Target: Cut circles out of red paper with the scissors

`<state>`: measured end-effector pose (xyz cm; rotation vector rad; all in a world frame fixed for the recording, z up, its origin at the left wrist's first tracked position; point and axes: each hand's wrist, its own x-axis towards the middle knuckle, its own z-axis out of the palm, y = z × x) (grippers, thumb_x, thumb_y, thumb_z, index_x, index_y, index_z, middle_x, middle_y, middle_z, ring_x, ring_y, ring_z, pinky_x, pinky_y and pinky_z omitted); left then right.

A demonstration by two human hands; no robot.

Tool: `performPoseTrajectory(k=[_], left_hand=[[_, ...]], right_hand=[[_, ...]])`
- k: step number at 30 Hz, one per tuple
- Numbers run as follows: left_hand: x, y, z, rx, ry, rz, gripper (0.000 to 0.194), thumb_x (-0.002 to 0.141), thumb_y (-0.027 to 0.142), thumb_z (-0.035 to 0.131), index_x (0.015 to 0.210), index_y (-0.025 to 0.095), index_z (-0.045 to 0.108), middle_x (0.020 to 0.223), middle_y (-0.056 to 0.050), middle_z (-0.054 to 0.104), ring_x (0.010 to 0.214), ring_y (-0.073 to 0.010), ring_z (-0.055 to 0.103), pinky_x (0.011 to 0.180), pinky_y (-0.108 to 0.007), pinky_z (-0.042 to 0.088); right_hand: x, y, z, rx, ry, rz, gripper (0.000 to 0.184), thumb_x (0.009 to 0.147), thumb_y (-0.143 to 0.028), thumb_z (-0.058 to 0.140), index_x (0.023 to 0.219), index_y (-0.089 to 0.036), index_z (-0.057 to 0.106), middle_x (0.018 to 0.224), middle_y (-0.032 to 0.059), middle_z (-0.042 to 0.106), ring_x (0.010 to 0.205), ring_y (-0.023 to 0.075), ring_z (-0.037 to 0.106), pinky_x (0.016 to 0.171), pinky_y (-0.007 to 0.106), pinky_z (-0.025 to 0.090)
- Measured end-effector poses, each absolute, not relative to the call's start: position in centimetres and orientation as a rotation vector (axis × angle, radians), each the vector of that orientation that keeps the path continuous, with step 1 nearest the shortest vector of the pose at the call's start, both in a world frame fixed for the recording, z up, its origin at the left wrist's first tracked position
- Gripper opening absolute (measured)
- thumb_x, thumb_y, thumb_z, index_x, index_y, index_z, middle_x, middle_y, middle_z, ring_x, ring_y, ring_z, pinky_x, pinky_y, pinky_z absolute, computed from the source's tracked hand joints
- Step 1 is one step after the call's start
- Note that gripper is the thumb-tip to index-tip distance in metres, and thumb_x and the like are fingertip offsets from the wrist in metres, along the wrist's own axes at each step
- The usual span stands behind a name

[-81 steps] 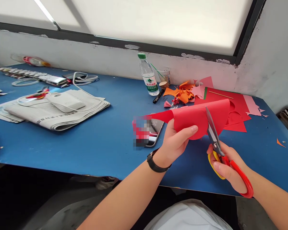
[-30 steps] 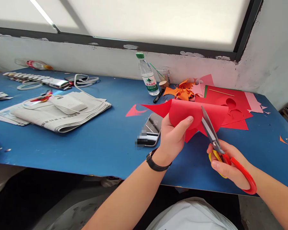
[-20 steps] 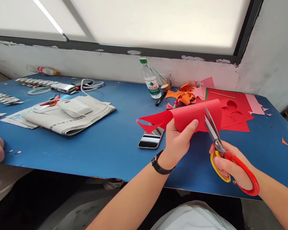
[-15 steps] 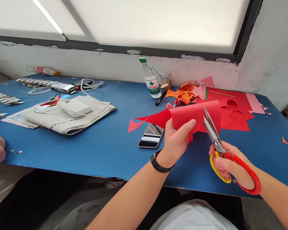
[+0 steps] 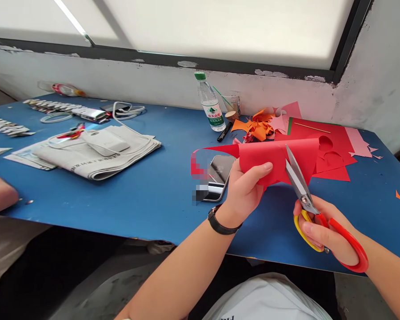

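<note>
- Bright-red, softly curled paper sheet (image 5: pixel 263 153) is held up over the flat blue desk (image 5: pixel 173 186), its narrow end arching leftward near the dark, glossy phone (image 5: pixel 222 171).
- Steel-bladed scissors with red and yellow plastic handles (image 5: pixel 304 200) stand with their blades parted, the tips at the sheet's middle.
- To cut cleanly, it would help to seat the paper deep between the blades, close them in long, even strokes, and turn the sheet rather than the wrist on curves.
- Keeping the paper taut near the cut, with the left thumb clear of the blades, should prevent buckling and nicks.
- Left hand (image 5: pixel 248 191) pinches the sheet's lower edge, thumb flat on top, fingers mostly hidden beneath; the forearm slants up from the lower middle.
- Right hand (image 5: pixel 330 229) is wrapped around the handles, forearm angled in from the lower right, blades pointing up and leftward; which fingers fill each loop is unclear.
</note>
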<state>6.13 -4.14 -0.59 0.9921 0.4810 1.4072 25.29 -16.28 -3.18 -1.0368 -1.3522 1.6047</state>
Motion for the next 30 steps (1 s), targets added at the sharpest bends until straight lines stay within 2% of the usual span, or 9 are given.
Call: performPoseTrajectory(k=[4, 8, 12, 20, 25, 30], left_hand=[[6.17, -4.34, -0.61, 1.001, 0.462, 1.386, 0.020, 0.073, 0.029, 0.093, 0.090, 0.023, 0.086, 0.083, -0.001, 0.082, 0.084, -0.0260, 0.082, 0.079, -0.036, 0.071], [6.25, -4.46, -0.46, 1.020, 0.428, 1.365, 0.025, 0.076, 0.034, 0.095, 0.097, 0.023, 0.086, 0.088, -0.003, 0.083, 0.091, -0.0280, 0.083, 0.085, -0.039, 0.072], [6.21, -4.37, -0.56, 1.019, 0.388, 1.365, 0.023, 0.077, 0.033, 0.098, 0.094, 0.024, 0.086, 0.087, -0.001, 0.083, 0.088, -0.0261, 0.083, 0.084, -0.037, 0.073], [6.06, -4.23, -1.09, 1.042, 0.394, 1.425, 0.019, 0.079, 0.033, 0.099, 0.094, 0.026, 0.090, 0.090, -0.001, 0.086, 0.091, -0.0276, 0.085, 0.084, -0.038, 0.074], [6.00, -4.25, -1.11, 1.040, 0.419, 1.434, 0.023, 0.077, 0.035, 0.100, 0.095, 0.025, 0.090, 0.092, -0.003, 0.086, 0.093, -0.0298, 0.085, 0.088, -0.042, 0.073], [5.82, -4.29, -1.26, 1.061, 0.420, 1.468, 0.021, 0.078, 0.033, 0.100, 0.096, 0.026, 0.091, 0.097, -0.003, 0.088, 0.092, -0.0259, 0.082, 0.086, -0.036, 0.071]], right_hand=[[25.21, -16.28, -3.65, -1.091, -1.377, 1.525, 0.044, 0.106, -0.066, 0.072, 0.115, -0.025, 0.060, 0.076, -0.0068, 0.045, 0.058, 0.0124, 0.034, 0.054, 0.030, 0.029], [25.01, -16.42, -4.10, -1.086, -1.301, 1.549, 0.043, 0.108, -0.067, 0.069, 0.114, -0.025, 0.059, 0.072, -0.0085, 0.040, 0.056, 0.0125, 0.030, 0.052, 0.030, 0.026], [24.92, -16.51, -3.89, -1.097, -1.288, 1.572, 0.044, 0.109, -0.068, 0.068, 0.115, -0.025, 0.058, 0.072, -0.0089, 0.040, 0.057, 0.0124, 0.029, 0.051, 0.029, 0.026], [25.00, -16.33, -3.41, -1.203, -1.383, 1.482, 0.045, 0.110, -0.070, 0.063, 0.110, -0.025, 0.059, 0.072, -0.0080, 0.039, 0.056, 0.0123, 0.029, 0.051, 0.029, 0.026], [25.07, -16.26, -3.63, -1.250, -1.402, 1.415, 0.046, 0.109, -0.070, 0.064, 0.108, -0.024, 0.061, 0.071, -0.0073, 0.040, 0.055, 0.0121, 0.030, 0.049, 0.027, 0.027], [24.98, -16.36, -3.74, -1.273, -1.458, 1.315, 0.047, 0.109, -0.071, 0.063, 0.108, -0.024, 0.062, 0.070, -0.0068, 0.042, 0.055, 0.0120, 0.030, 0.047, 0.027, 0.028]])
